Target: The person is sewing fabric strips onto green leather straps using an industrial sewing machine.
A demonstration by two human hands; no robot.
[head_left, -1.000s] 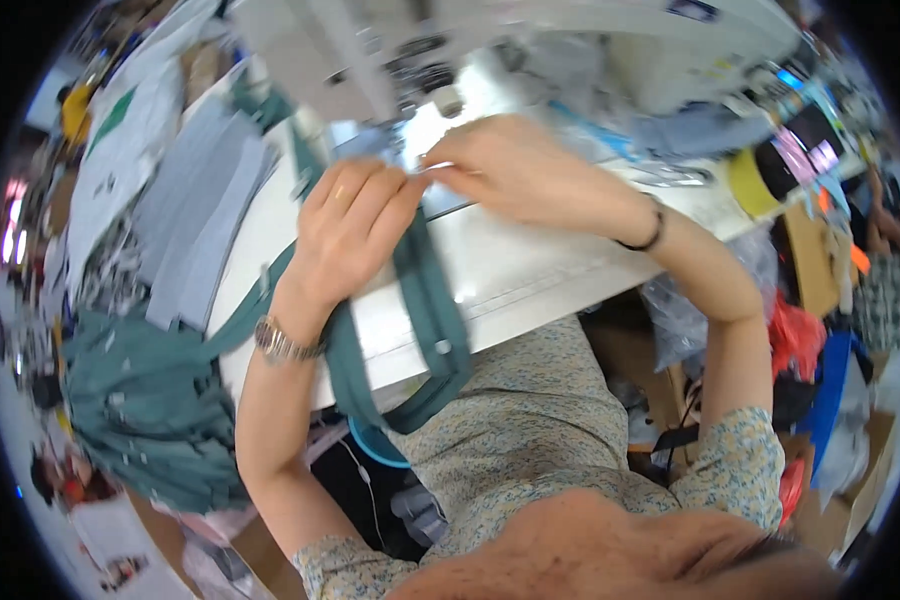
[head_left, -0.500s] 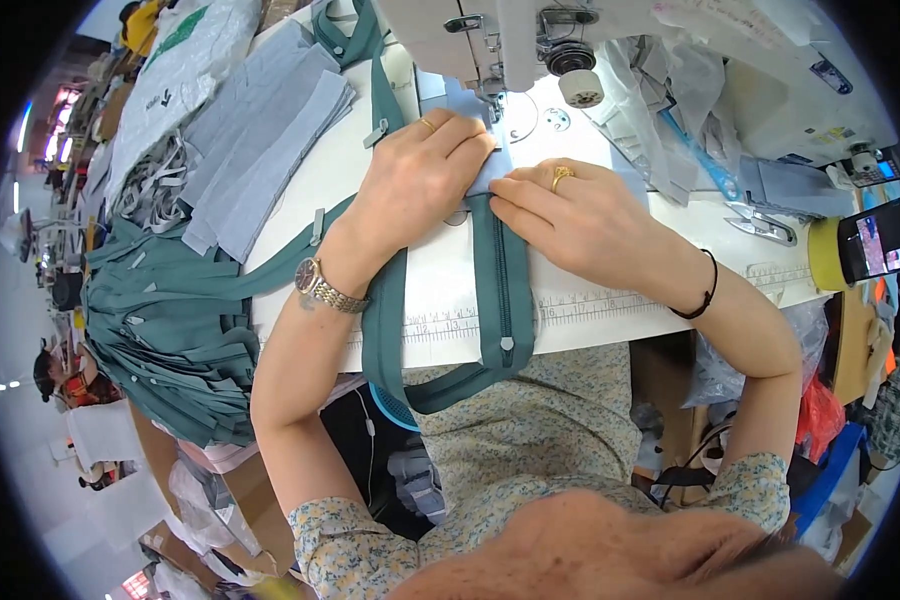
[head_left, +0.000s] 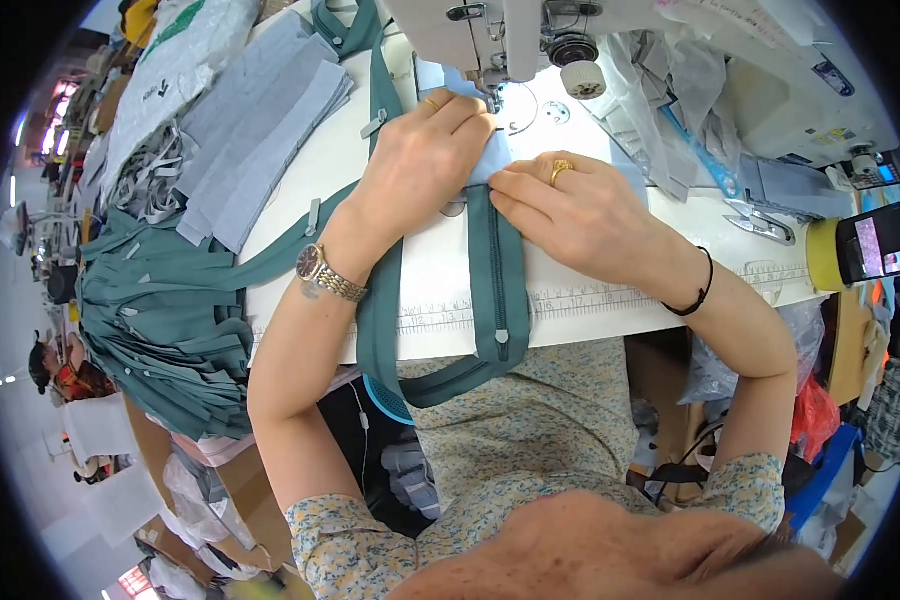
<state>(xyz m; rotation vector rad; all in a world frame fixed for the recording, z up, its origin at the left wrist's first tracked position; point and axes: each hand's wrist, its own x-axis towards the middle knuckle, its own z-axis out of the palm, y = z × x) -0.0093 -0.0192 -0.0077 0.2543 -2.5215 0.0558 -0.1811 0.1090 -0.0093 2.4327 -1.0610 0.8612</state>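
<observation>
At the sewing machine (head_left: 425, 40), both my hands are on a pale blue piece of fabric (head_left: 492, 165) close to the presser foot (head_left: 493, 98). My left hand (head_left: 425, 155) has its fingers curled down and pressed together on the fabric's left side. My right hand (head_left: 580, 210) pinches the near edge, where a green zipper tape (head_left: 510, 270) meets the fabric. The fingers hide the exact grip. The tape hangs over the table's front edge, loops back under my left wrist and carries a metal slider (head_left: 501, 337).
Stacked pale blue fabric pieces (head_left: 260, 130) and a heap of green zippers (head_left: 160, 330) lie at the left. Thread snips (head_left: 760, 222), a blue-handled tool (head_left: 698, 155) and a phone (head_left: 875, 245) by a yellow roll are at the right. A printed ruler (head_left: 610, 300) runs along the front edge.
Both hands have shifted slightly away from me, toward the machine, with the fabric and green zipper tape moving along. The grip looks the same.
</observation>
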